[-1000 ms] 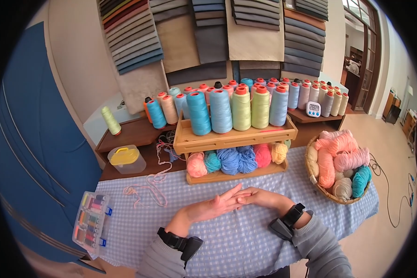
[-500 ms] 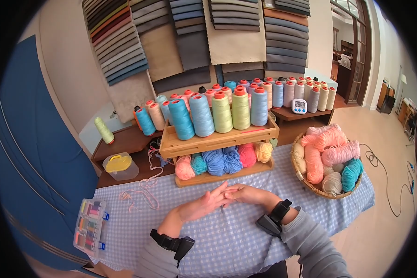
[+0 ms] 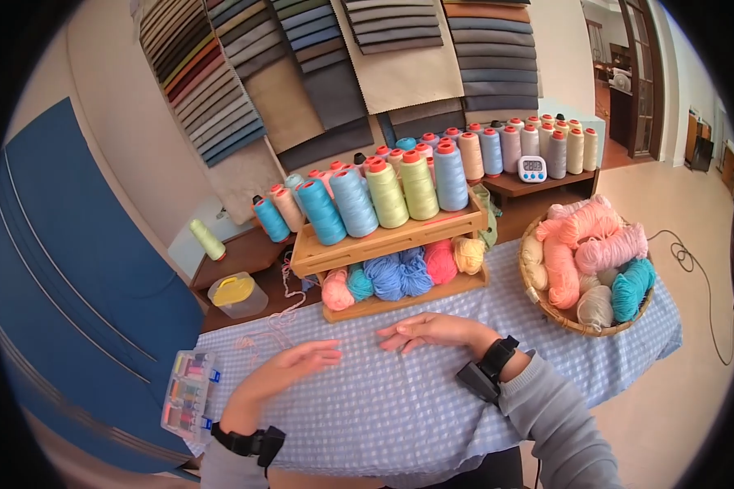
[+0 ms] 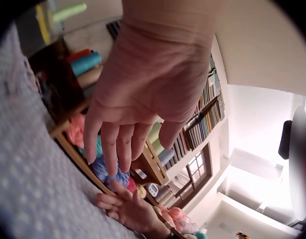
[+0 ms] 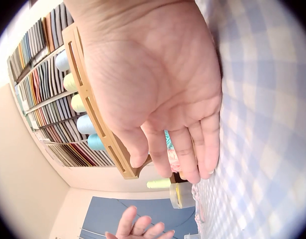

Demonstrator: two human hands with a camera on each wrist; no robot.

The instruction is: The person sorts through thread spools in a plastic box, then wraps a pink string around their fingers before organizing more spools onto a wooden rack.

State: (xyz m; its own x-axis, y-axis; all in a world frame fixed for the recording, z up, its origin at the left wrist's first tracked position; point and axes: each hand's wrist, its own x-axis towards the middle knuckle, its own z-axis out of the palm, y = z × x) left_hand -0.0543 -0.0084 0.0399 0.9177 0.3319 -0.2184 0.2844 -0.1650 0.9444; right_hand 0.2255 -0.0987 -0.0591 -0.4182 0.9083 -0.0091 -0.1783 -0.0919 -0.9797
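Observation:
Over the blue-and-white checked tablecloth (image 3: 367, 416), my left hand (image 3: 284, 368) and right hand (image 3: 439, 328) are apart with a gap between their fingertips. Neither holds anything. In the left wrist view the left hand (image 4: 150, 87) shows its palm, fingers extended and slightly bent. The right wrist view shows the right palm (image 5: 160, 74) low beside the cloth, fingers relaxed. Just beyond both hands stands a two-tier wooden rack (image 3: 383, 247). Thread cones, such as a light green one (image 3: 386, 194), line its top; yarn balls, including a blue one (image 3: 383, 279), fill its lower shelf.
A wicker basket (image 3: 538, 306) of yarn skeins stands at the right. At the left lie a clear case of small spools (image 3: 186, 395) and a yellow-lidded tub (image 3: 240, 297). Loose pink yarn (image 3: 279, 320) trails nearby. A timer (image 3: 532, 169) and more cones stand behind.
My hands, touching at the fingers before, have separated; the left moved toward the left and lower, the right stayed near the rack. The head view has shifted and tilted a little.

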